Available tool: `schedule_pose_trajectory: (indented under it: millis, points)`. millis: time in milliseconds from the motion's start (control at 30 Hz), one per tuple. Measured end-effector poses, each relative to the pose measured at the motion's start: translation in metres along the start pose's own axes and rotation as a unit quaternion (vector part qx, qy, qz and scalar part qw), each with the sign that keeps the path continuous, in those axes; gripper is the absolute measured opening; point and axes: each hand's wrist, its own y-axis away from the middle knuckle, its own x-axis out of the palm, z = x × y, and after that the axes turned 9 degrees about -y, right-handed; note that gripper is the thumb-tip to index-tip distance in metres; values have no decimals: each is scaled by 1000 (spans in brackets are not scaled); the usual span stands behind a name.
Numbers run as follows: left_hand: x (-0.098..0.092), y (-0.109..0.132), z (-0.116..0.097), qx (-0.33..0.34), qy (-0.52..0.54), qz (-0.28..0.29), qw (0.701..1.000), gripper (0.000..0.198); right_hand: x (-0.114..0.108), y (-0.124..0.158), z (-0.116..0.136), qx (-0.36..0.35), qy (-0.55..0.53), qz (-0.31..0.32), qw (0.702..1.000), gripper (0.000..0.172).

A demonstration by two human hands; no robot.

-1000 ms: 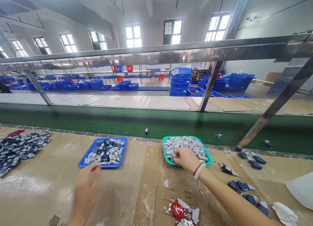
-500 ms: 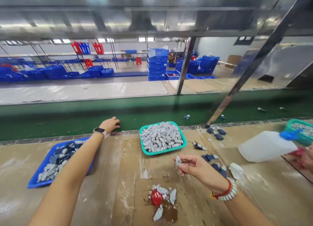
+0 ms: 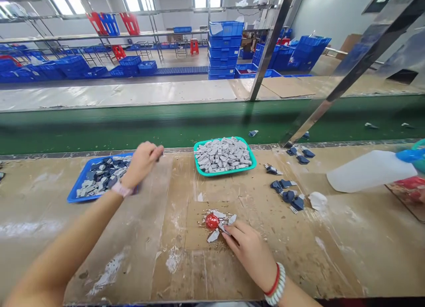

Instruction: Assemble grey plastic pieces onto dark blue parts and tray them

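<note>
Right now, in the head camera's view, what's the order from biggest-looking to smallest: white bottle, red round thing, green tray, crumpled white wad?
1. White bottle and green tray: too close to rank
2. Crumpled white wad
3. Red round thing

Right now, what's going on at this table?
A person's right hand pinches a small grey piece beside a round red object on the cardboard. The left hand is by the blue tray of dark and grey pieces; whether it holds anything is unclear. The teal tray, heaped with grey pieces, sits farther back.
</note>
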Motion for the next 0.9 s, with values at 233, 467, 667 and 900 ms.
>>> schedule_pose_trajectory:
  millis: [233, 467, 667, 900]
  points:
    - [49, 178, -52, 89, 182, 179, 963, 28, 5, 7, -1, -61, 91, 27, 994, 36]
    - [76, 222, -89, 36, 184, 185, 965, 25, -18, 9, -12, -70, 80, 37, 994, 42]
    - [73, 233, -108, -27, 250, 146, 957, 25, -27, 27, -15, -46, 42, -8, 998, 42]
    - [65, 233, -122, -184, 488, 142, 841, 43, -28, 39, -19, 14, -75, -21, 997, 44]
